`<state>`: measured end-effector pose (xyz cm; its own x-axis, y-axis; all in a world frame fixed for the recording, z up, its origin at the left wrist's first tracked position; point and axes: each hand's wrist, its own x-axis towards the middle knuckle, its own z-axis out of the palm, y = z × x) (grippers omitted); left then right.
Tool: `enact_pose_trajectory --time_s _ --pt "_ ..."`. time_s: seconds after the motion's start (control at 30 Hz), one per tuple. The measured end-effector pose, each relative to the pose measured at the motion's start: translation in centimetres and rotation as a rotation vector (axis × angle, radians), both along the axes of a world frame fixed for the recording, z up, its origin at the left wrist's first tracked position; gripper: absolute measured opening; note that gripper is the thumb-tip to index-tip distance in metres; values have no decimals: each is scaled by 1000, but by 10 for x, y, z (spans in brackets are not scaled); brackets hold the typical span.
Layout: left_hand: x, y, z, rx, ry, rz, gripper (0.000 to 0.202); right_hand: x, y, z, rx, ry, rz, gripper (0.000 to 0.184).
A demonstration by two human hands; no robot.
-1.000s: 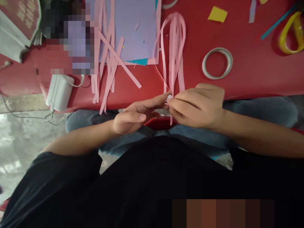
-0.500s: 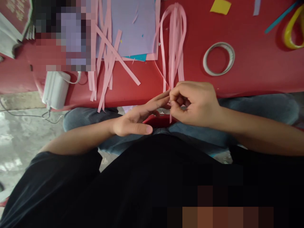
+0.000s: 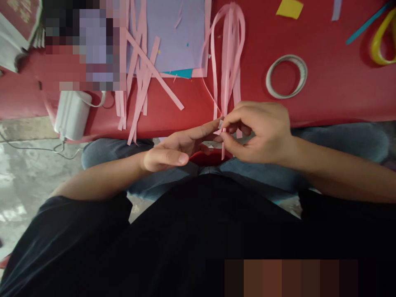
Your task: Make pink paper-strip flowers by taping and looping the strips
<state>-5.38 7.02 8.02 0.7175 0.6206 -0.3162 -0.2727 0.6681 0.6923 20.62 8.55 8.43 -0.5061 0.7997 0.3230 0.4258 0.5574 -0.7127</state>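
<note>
Several long pink paper strips (image 3: 228, 62) bend into a bundle of loops on the red table (image 3: 334, 82), their ends gathered at the near edge. My right hand (image 3: 256, 132) is curled, its thumb and forefinger pinched on those gathered ends, where a small whitish bit shows. From the left my left hand (image 3: 176, 149) reaches in with fingers stretched out, their tips touching the same gathered ends.
Loose pink strips (image 3: 140, 78) lie beside a lilac sheet (image 3: 173, 37) at the back. A roll of white tape (image 3: 286, 76) sits to the right, a yellow tape roll (image 3: 383, 39) and a yellow scrap (image 3: 289, 8) farther back. A white box with a cord (image 3: 71, 114) stands at the left edge.
My right hand has shifted its pinch slightly on the strip ends, and my left thumb has drawn in. The strip bundle stays in place.
</note>
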Motion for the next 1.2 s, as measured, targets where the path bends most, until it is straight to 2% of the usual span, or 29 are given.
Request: enact_pose_trajectory --time_s 0.13,0.37,0.5,0.63,0.83,0.93,1.1,1.2 --pt "-1 1 1 44 -27 -34 78 4 -4 -9 144 -208 -2 8" --pt "-7 -3 -5 69 -36 -63 80 5 -3 -8 236 -325 -4 11" --pt "-7 -4 -8 79 -36 -78 84 1 -1 -10 163 -291 -18 5" --pt "-4 -2 -5 37 -54 -78 85 0 -1 -14 317 -223 -22 6" --pt "-6 0 -4 79 -55 -139 87 5 0 -19 456 -380 7 16" --pt "-6 -1 -8 100 -61 -157 91 6 1 -18 575 -370 19 20" --pt "-8 -5 -14 148 -93 -171 98 5 0 -18 526 -496 8 24" --pt "-11 -7 -19 179 -93 -189 98 3 0 -18 602 -393 -19 19"
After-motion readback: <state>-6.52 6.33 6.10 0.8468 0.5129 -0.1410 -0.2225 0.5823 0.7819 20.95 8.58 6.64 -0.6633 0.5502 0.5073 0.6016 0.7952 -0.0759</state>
